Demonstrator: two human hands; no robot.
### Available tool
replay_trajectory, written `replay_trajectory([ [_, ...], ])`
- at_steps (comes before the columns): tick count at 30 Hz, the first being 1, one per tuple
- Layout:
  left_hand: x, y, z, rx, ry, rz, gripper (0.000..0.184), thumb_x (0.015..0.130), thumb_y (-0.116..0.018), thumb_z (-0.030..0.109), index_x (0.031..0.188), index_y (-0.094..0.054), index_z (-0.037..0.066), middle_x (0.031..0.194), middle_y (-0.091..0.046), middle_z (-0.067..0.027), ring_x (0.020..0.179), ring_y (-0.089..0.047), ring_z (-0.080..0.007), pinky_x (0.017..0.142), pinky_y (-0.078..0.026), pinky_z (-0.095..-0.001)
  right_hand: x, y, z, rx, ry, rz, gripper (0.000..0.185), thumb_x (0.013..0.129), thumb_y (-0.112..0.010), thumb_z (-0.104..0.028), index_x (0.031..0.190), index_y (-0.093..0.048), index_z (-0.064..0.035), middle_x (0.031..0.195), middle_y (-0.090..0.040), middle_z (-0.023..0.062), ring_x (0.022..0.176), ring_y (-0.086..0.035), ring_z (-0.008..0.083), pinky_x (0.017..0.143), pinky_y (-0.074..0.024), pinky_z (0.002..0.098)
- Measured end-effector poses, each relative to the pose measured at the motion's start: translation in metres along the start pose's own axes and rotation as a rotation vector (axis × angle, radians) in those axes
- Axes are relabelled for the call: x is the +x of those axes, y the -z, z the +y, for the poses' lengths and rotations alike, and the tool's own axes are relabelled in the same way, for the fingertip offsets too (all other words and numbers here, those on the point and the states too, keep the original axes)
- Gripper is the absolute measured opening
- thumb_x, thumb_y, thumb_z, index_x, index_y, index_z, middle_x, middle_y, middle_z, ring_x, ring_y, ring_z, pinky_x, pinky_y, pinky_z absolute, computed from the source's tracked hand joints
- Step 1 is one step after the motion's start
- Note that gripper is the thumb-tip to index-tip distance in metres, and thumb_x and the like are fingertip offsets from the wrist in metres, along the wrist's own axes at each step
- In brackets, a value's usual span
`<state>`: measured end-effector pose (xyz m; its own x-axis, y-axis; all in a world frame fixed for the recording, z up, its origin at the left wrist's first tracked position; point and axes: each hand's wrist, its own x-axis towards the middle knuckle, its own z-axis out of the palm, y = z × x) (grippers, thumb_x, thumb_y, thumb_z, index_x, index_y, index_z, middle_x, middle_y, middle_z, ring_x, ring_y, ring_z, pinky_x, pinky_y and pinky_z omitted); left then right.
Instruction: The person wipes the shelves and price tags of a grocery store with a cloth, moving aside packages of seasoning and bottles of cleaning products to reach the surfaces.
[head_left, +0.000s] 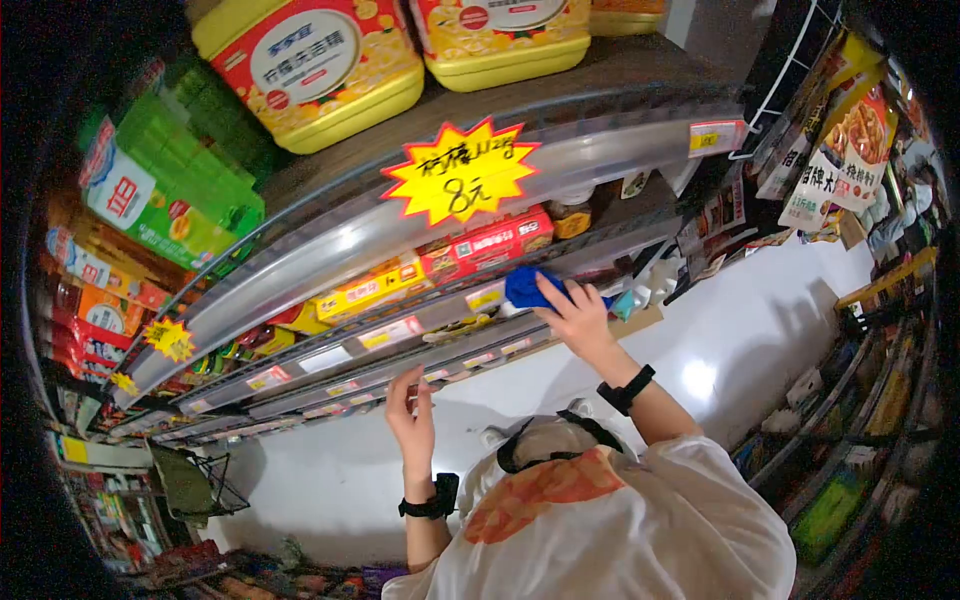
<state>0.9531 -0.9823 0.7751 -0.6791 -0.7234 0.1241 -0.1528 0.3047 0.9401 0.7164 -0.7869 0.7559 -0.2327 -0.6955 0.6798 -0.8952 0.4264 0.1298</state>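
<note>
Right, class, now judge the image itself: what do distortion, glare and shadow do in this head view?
Head view: wide-angle distortion bows the clear shelf-edge rail into an arc, with corners falling to black; head view: bright glare and soft shadows mark the white floor; head view: the yellow starburst price sign reads clearly.

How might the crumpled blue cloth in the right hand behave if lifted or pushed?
The crumpled blue cloth is probably floppy, since it bunches under the fingers of the right hand. It looks light, being a small wad in one hand. Pushed, it would likely crease rather than roll, given its uneven outline.
</note>
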Motion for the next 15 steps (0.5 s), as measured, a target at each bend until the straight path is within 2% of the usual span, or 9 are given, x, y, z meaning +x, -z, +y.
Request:
replay_trajectory([
  [4,0.003,-0.028,0.007,0.017,0.006,0.002,0.021,0.093,-0.057,0.009,0.112,-0.065,0.004,0.108,-0.060,-0.0071,0.078,-0.063,-0.0112,0.059,-0.046,-0.0216,-0.045,0.000,0.052,0.010,-0.105,-0.015,0.017,0.076,-0.064,-0.018,0.091,-0.072,-0.0204,0.134,-0.054,0.0047,0.099,-0.054,0.0270,0.076,-0.0446,0.0382],
  [6,0.004,-0.041,0.011,0.034,-0.022,-0.014,0.020,0.093,-0.057,0.007,0.111,-0.064,0.003,0.105,-0.060,-0.0071,0.078,-0.063,-0.0112,0.059,-0.045,-0.0212,-0.062,0.001,0.073,-0.072,-0.327,0.022,0.029,0.077,-0.063,-0.010,0.103,-0.071,-0.0200,0.136,-0.052,0.0098,0.101,-0.054,0.0302,0.080,-0.0460,0.0413],
  [7,0.003,-0.046,0.011,0.035,-0.021,-0.009,0.020,0.093,-0.057,0.007,0.111,-0.064,0.003,0.105,-0.060,-0.0071,0.078,-0.063,-0.0112,0.059,-0.045,-0.0212,-0.065,0.005,0.078,-0.068,-0.323,0.024,0.029,0.077,-0.063,-0.010,0.103,-0.071,-0.0200,0.136,-0.052,0.0098,0.101,-0.054,0.0302,0.080,-0.0460,0.0413],
  [9,0.003,-0.059,0.008,0.013,-0.011,-0.012,0.019,0.093,-0.057,0.006,0.110,-0.064,0.002,0.102,-0.061,-0.0074,0.078,-0.064,-0.0118,0.059,-0.046,-0.0216,-0.066,0.014,0.088,0.064,-0.678,0.074,0.051,0.078,-0.060,-0.002,0.126,-0.062,-0.0199,0.140,-0.045,0.0209,0.114,-0.051,0.0396,0.092,-0.0441,0.0447],
  [10,0.003,-0.063,0.006,0.013,-0.009,-0.010,0.019,0.093,-0.057,0.006,0.110,-0.064,0.002,0.102,-0.061,-0.0074,0.078,-0.064,-0.0118,0.059,-0.046,-0.0216,-0.067,0.012,0.090,0.065,-0.676,0.073,0.051,0.078,-0.060,-0.002,0.126,-0.062,-0.0199,0.140,-0.045,0.0209,0.114,-0.051,0.0396,0.092,-0.0441,0.0447],
  [12,0.004,-0.073,0.004,0.006,0.014,-0.050,0.019,0.093,-0.057,0.006,0.110,-0.064,0.002,0.099,-0.060,-0.0075,0.078,-0.065,-0.0125,0.059,-0.047,-0.0220,-0.069,0.005,0.090,0.080,-0.901,0.113,0.065,0.081,-0.056,0.001,0.142,-0.046,-0.0193,0.141,-0.038,0.0301,0.128,-0.039,0.0477,0.104,-0.0356,0.0463],
  [13,0.004,-0.075,0.004,0.006,0.016,-0.059,0.019,0.093,-0.057,0.006,0.110,-0.064,0.002,0.099,-0.060,-0.0075,0.078,-0.065,-0.0125,0.059,-0.047,-0.0220,-0.068,0.007,0.091,0.158,-0.941,0.073,0.065,0.087,-0.055,-0.001,0.147,-0.037,-0.0176,0.143,-0.028,0.0374,0.137,-0.024,0.0507,0.109,-0.0284,0.0473],
  [14,0.004,-0.077,0.005,-0.005,0.036,-0.068,0.019,0.093,-0.056,0.005,0.110,-0.065,0.002,0.099,-0.060,-0.0075,0.078,-0.065,-0.0127,0.059,-0.048,-0.0222,-0.064,0.007,0.090,0.152,-0.946,0.071,0.065,0.087,-0.055,-0.001,0.147,-0.037,-0.0176,0.143,-0.028,0.0374,0.137,-0.024,0.0507,0.109,-0.0284,0.0473],
  [15,0.005,-0.078,0.005,-0.018,0.054,-0.076,0.019,0.093,-0.056,0.005,0.110,-0.065,0.002,0.099,-0.060,-0.0075,0.079,-0.066,-0.0130,0.059,-0.048,-0.0224,-0.057,0.007,0.087,0.205,-0.987,0.107,0.064,0.089,-0.054,-0.003,0.148,-0.034,-0.0158,0.145,-0.022,0.0378,0.137,-0.021,0.0510,0.110,-0.0263,0.0474],
])
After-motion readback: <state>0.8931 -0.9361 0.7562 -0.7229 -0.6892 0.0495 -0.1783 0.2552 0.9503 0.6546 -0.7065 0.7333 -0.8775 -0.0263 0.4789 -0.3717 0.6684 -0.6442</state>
